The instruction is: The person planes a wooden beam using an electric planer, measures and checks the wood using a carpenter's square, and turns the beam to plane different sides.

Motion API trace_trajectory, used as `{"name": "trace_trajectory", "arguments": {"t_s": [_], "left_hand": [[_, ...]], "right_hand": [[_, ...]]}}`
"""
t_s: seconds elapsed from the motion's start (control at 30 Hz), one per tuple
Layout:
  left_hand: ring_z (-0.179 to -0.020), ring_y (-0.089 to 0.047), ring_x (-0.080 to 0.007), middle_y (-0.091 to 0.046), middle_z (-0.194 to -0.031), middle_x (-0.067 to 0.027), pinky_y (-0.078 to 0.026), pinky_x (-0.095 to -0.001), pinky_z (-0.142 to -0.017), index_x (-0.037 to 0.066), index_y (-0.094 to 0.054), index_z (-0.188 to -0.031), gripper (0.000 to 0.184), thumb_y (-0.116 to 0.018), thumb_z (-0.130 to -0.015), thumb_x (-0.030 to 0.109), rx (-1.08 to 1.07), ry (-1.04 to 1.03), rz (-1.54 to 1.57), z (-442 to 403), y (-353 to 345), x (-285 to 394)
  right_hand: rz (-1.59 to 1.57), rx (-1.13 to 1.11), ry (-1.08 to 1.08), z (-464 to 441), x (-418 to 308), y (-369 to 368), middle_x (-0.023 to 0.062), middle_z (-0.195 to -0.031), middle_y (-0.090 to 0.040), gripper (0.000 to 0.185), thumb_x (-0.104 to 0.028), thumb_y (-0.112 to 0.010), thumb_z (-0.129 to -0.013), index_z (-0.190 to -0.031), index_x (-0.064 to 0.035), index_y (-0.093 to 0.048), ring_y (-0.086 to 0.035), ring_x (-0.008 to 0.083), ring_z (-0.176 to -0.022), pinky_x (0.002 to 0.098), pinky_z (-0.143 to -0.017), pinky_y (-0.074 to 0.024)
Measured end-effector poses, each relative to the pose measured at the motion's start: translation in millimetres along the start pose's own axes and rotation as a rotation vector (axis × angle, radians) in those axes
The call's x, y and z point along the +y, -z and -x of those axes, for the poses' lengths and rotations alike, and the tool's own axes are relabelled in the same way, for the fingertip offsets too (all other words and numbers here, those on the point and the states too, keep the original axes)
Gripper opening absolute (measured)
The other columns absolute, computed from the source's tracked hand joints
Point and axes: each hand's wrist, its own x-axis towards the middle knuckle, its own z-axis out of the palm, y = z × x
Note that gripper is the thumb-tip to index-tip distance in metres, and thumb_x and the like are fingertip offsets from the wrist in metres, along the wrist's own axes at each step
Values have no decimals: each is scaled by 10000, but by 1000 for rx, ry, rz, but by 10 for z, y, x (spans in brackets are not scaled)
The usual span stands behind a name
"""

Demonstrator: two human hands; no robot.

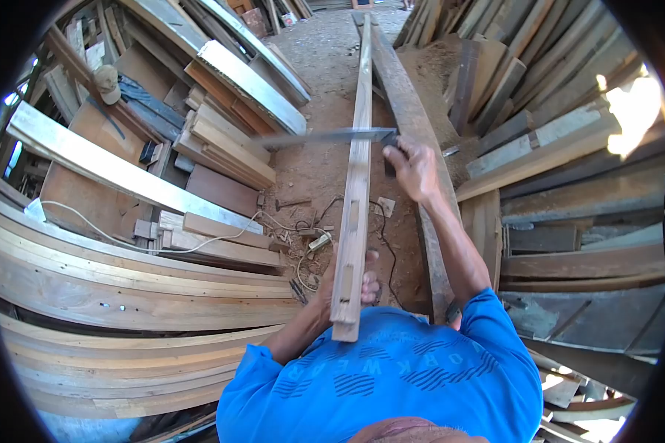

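Note:
A long narrow wooden beam (358, 170) with slots cut in its upper face runs away from my body. My left hand (369, 280) is wrapped around the beam near its close end, partly hidden under the wood. In my right hand (415, 168) is the handle of a saw (332, 136), held to the right of the beam. The saw's blade lies across the beam and points left, its far end blurred.
Stacked planks (140, 284) fill the left side, and more boards (584, 199) lean at the right. A long thick plank (406, 103) lies just right of the beam. On the ground are cables, a power strip (319, 242) and a hammer (293, 202).

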Motion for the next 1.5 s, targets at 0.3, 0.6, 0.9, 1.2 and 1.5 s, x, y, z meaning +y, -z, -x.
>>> {"name": "trace_trajectory", "arguments": {"t_s": [0.3,0.6,0.9,1.2,1.5], "left_hand": [[-750,-594,-265,-571,-850,-150,-518,-390,-650,69,-376,-1477,739,-496,-995,615,-141,8,135,641,289,106],[-683,-585,-251,-559,-804,-144,-528,-365,-595,56,-376,-1470,711,-491,-1009,585,4,-13,135,812,372,59],[-682,-587,-249,-570,-791,-149,-535,-352,-591,48,-374,-1470,733,-524,-994,585,58,-29,99,765,404,-26],[-718,-597,-262,-578,-817,-154,-536,-366,-603,4,-377,-1460,739,-527,-1001,563,-10,-69,119,721,409,-53],[-825,-585,-258,-557,-918,-132,-534,-396,-691,11,-400,-1455,701,-561,-988,508,-255,22,185,541,68,29]], "right_hand": [[16,74,-154,-1097,1291,-1187,219,-917,-713,185,-167,-691,-921,-1045,-34,-725,-705,337,-810,416,-745,-521],[75,-25,-120,-1240,1459,-1538,217,-960,-724,226,-224,-677,-923,-1090,-86,-741,-702,393,-912,460,-803,-531],[105,-59,-44,-1220,1533,-1458,244,-853,-685,179,-200,-680,-937,-981,-28,-699,-680,402,-789,460,-717,-508],[134,-130,-142,-1208,1422,-1376,258,-977,-693,223,-237,-656,-939,-1031,-42,-712,-665,451,-948,496,-802,-502],[-1014,495,-373,-307,495,-815,23,-762,-584,200,-203,-483,-1072,-1038,-15,-541,-615,128,-684,320,-595,-498]]}}
